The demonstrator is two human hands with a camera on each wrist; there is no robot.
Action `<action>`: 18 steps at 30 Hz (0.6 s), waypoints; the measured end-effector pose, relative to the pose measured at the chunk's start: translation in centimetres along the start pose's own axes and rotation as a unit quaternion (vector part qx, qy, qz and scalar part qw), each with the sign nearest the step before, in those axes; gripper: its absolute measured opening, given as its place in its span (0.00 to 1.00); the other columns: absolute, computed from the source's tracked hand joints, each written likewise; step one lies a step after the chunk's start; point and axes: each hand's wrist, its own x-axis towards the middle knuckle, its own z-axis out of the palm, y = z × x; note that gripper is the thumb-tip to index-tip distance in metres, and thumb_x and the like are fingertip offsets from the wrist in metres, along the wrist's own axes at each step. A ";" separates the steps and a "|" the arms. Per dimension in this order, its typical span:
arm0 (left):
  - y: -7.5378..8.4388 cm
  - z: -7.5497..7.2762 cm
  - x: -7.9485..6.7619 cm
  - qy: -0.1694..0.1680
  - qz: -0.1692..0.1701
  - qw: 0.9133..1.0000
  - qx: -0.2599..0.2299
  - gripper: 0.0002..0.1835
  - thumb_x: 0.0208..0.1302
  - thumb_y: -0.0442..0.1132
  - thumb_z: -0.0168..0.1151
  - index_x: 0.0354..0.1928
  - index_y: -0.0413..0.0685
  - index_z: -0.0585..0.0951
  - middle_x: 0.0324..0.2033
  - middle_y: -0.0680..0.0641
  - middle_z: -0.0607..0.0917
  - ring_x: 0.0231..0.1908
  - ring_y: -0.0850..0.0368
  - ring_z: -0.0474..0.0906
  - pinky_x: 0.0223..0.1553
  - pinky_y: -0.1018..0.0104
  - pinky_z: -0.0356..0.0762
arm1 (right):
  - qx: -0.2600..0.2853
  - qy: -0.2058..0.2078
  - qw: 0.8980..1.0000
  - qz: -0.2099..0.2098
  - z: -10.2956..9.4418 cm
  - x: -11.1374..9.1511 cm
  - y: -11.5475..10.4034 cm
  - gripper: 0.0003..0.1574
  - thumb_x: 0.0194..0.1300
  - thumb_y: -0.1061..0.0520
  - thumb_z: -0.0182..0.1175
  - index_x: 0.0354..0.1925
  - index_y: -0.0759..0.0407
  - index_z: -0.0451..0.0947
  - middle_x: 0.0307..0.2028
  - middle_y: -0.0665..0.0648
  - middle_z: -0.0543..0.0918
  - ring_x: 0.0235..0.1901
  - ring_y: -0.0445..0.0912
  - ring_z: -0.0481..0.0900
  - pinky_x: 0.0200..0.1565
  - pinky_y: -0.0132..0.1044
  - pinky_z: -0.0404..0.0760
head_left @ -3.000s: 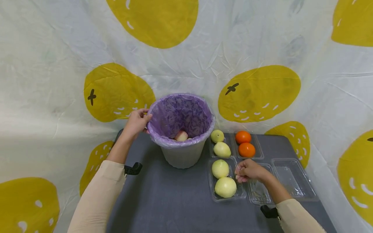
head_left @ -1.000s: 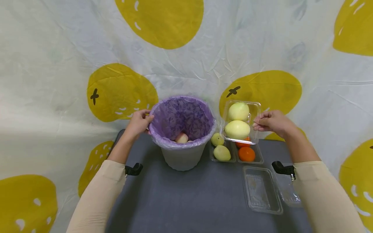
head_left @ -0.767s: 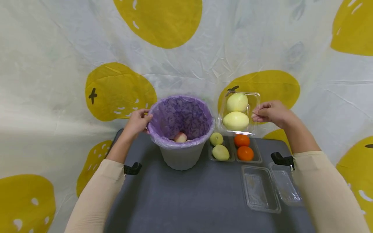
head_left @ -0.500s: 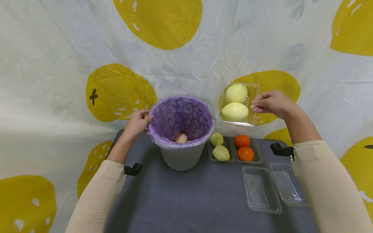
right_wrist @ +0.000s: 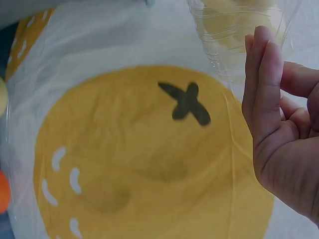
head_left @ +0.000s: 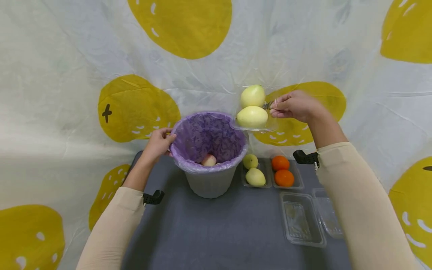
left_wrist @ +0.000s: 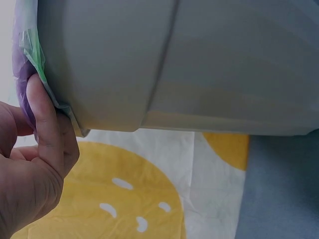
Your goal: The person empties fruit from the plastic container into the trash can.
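My left hand [head_left: 158, 143] grips the rim of a pale waste bin [head_left: 210, 183], its thumb inside over the purple bag liner [head_left: 183, 140]. In the left wrist view, the fingers lie along the outer wall. My right hand [head_left: 294, 106] pinches the right edge of a clear plastic tray [head_left: 271, 126], raised at the bin's right rim. It carries two pale yellow-green fruits, an upper one [head_left: 253, 96] and a lower one [head_left: 252, 116]. The right wrist view shows only part of the tray. Down in the bin, a reddish-white fruit [head_left: 209, 160] lies partly hidden.
Right of the bin stand a tray with two green fruits [head_left: 255, 177] and a tray with two orange fruits [head_left: 284, 178]. Nearer on the grey table [head_left: 216, 232] lie two empty clear trays, one [head_left: 301, 221] beside another [head_left: 328, 217]. A patterned cloth hangs behind.
My right hand has taken the tray of two pale fruits from the table, lifted it, and now moved it left to the bin's rim. The left hand stays on the rim.
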 end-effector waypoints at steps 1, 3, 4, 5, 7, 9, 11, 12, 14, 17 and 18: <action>0.0 0.0 0.0 0.001 -0.001 1.000 0.000 0.25 0.80 0.40 0.54 0.73 0.35 0.69 0.37 0.43 0.74 0.20 0.61 0.77 0.21 0.66 0.86 | 0.010 -0.004 1.000 0.000 0.4 0.3 -0.1 0.09 0.77 0.64 0.55 0.45 0.69 0.81 0.32 0.52 0.89 0.33 0.41 0.89 0.40 0.29 0.89; 0.0 -0.1 0.1 0.003 0.000 1.000 0.003 0.25 0.80 0.40 0.54 0.72 0.35 0.70 0.37 0.43 0.73 0.20 0.61 0.77 0.21 0.66 0.86 | 0.031 -0.012 0.999 0.000 1.1 0.8 -0.2 0.09 0.77 0.65 0.55 0.41 0.68 0.82 0.31 0.53 0.89 0.32 0.41 0.89 0.39 0.28 0.89; 0.0 -0.1 0.1 0.002 0.001 1.000 0.006 0.25 0.80 0.40 0.54 0.72 0.35 0.70 0.37 0.43 0.73 0.20 0.61 0.77 0.21 0.66 0.86 | 0.037 -0.014 0.999 -0.002 1.5 1.1 -0.2 0.10 0.77 0.66 0.55 0.39 0.67 0.82 0.30 0.53 0.89 0.31 0.41 0.88 0.38 0.28 0.89; 0.0 -0.1 0.1 0.003 0.002 1.000 0.007 0.25 0.80 0.40 0.54 0.72 0.35 0.70 0.36 0.43 0.73 0.20 0.61 0.77 0.22 0.66 0.86 | 0.041 -0.013 0.999 -0.003 1.8 1.3 -0.2 0.11 0.77 0.66 0.55 0.38 0.67 0.82 0.30 0.53 0.89 0.31 0.41 0.88 0.38 0.28 0.89; -0.1 -0.1 0.0 0.002 0.002 1.000 0.008 0.25 0.80 0.40 0.54 0.72 0.35 0.70 0.36 0.43 0.74 0.20 0.61 0.77 0.22 0.65 0.86 | 0.048 -0.015 0.999 -0.005 2.5 1.7 -0.2 0.11 0.77 0.67 0.54 0.37 0.66 0.82 0.29 0.54 0.89 0.30 0.41 0.88 0.38 0.28 0.89; -0.1 -0.1 -0.1 0.001 0.002 1.000 0.010 0.26 0.80 0.40 0.54 0.73 0.35 0.69 0.37 0.42 0.74 0.20 0.60 0.78 0.22 0.65 0.86 | 0.047 -0.013 0.999 -0.010 3.2 2.0 -0.2 0.10 0.77 0.67 0.55 0.37 0.67 0.81 0.29 0.54 0.88 0.30 0.41 0.88 0.37 0.28 0.89; -0.2 -0.2 -0.2 -0.002 0.000 1.000 0.013 0.26 0.80 0.40 0.54 0.73 0.35 0.69 0.37 0.42 0.74 0.20 0.60 0.78 0.23 0.64 0.87 | 0.043 -0.006 0.999 -0.016 4.0 2.3 -0.1 0.09 0.76 0.67 0.55 0.38 0.68 0.80 0.29 0.54 0.88 0.30 0.41 0.88 0.37 0.28 0.89; -0.3 -0.2 -0.2 -0.002 -0.002 1.000 0.012 0.26 0.80 0.40 0.54 0.74 0.35 0.68 0.38 0.42 0.74 0.20 0.60 0.78 0.23 0.64 0.87 | 0.040 -0.004 0.999 -0.020 4.4 2.5 -0.1 0.08 0.76 0.67 0.55 0.39 0.70 0.79 0.29 0.54 0.88 0.30 0.41 0.88 0.37 0.29 0.89; -0.4 -0.4 -0.3 -0.001 -0.005 1.000 0.012 0.26 0.81 0.40 0.53 0.74 0.36 0.68 0.38 0.42 0.74 0.20 0.60 0.77 0.23 0.64 0.87 | 0.028 0.002 0.999 -0.028 5.3 2.9 0.0 0.07 0.76 0.67 0.57 0.42 0.73 0.78 0.29 0.54 0.88 0.29 0.42 0.89 0.36 0.29 0.89; -0.5 -0.7 -0.4 0.002 -0.003 1.000 0.014 0.26 0.81 0.40 0.53 0.74 0.35 0.68 0.38 0.42 0.74 0.20 0.61 0.77 0.23 0.65 0.86 | -0.004 0.021 0.999 -0.042 6.6 3.5 0.0 0.10 0.74 0.67 0.59 0.46 0.78 0.78 0.28 0.55 0.87 0.28 0.42 0.88 0.35 0.30 0.89; -0.5 -0.7 -0.4 0.003 -0.002 1.000 0.015 0.26 0.81 0.40 0.53 0.74 0.36 0.68 0.38 0.42 0.73 0.20 0.61 0.77 0.22 0.66 0.86 | -0.018 0.026 0.998 -0.047 6.9 3.6 0.0 0.12 0.74 0.67 0.59 0.48 0.79 0.77 0.28 0.55 0.87 0.28 0.42 0.88 0.36 0.31 0.90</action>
